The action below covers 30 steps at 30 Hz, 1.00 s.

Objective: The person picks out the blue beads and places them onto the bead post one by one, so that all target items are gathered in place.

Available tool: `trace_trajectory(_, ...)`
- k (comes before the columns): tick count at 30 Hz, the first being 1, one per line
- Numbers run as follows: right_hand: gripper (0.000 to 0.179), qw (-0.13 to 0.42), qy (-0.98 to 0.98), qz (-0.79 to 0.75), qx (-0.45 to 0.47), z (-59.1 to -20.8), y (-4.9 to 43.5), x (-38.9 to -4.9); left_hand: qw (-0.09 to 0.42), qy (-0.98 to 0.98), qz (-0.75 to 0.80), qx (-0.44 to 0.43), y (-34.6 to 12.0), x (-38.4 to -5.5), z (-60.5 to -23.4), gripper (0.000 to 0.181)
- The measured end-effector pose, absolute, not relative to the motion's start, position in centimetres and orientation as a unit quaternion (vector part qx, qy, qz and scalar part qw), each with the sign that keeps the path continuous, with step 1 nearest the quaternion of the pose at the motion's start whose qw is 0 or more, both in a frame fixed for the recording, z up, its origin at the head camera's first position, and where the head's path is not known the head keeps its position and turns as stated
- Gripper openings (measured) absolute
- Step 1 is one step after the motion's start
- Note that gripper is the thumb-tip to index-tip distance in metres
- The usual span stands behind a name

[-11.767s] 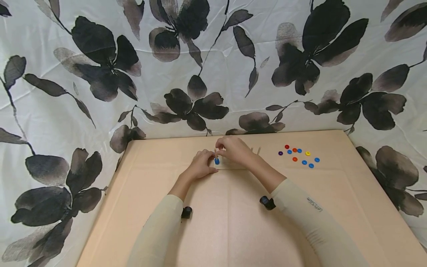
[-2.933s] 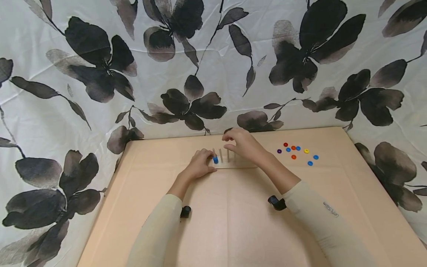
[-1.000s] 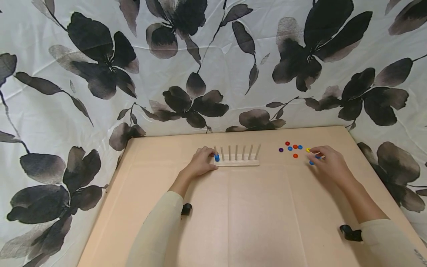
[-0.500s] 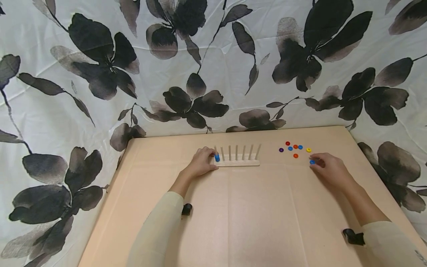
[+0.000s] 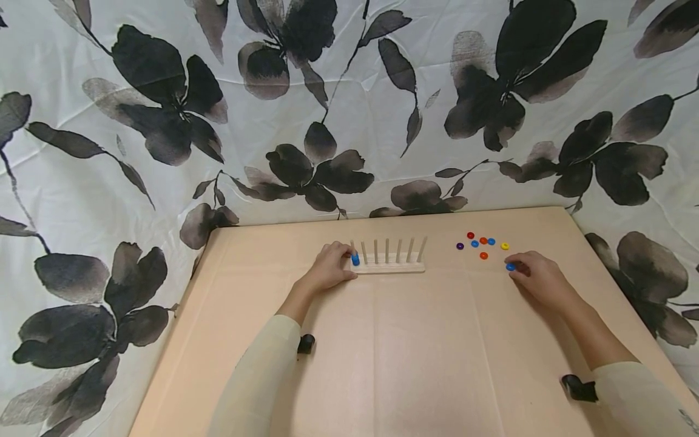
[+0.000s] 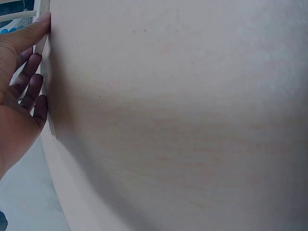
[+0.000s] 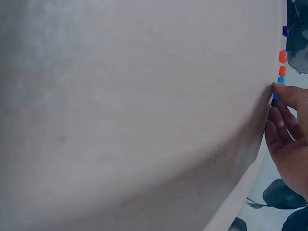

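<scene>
My left hand [image 5: 327, 268] grips the left end of a pale wooden peg rack [image 5: 390, 267], thumb at the front edge and fingers behind. Several upright pegs stand in a row on it. Blue rings [image 5: 355, 259] are stacked on the leftmost peg, beside my fingers. At the right, my right hand [image 5: 540, 276] pinches a small blue ring [image 5: 510, 267] at the table surface between thumb and forefinger. In the right wrist view the thumb meets the blue ring [image 7: 275, 95], and a bit of blue shows by the lower fingers. The palm side is hidden in the head view.
Loose rings lie between rack and right hand: red [image 5: 471, 235], purple [image 5: 460, 246], orange [image 5: 483, 256], yellow [image 5: 505, 246] and blue [image 5: 491, 241]. The table [image 5: 415, 352] ends at the back against a floral cloth [image 5: 349, 109].
My right hand has gone from above the rack to the loose rings at the right. Fewer blue rings show there than before. The left hand stays on the rack.
</scene>
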State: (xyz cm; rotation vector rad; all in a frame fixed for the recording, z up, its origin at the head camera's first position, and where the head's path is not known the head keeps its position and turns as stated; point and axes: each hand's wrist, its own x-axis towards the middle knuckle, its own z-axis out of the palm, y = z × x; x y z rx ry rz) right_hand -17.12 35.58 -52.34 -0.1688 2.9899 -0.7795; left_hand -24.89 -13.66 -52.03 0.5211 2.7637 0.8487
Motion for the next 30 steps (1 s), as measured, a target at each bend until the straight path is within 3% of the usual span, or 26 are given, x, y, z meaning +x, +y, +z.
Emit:
trace_trajectory(15,0.02,0.026,0.966,-0.25,-0.059,-52.4,36.0,-17.3,0.098,0.937,0.286,0.177,-13.6,-24.9,-52.1,0.046)
trace_trajectory(30,0.02,0.0,0.966,-0.255,-0.026,-52.2,34.8,-14.8,0.102,0.933,0.286,0.193,-14.3,-23.8,-51.8,0.046)
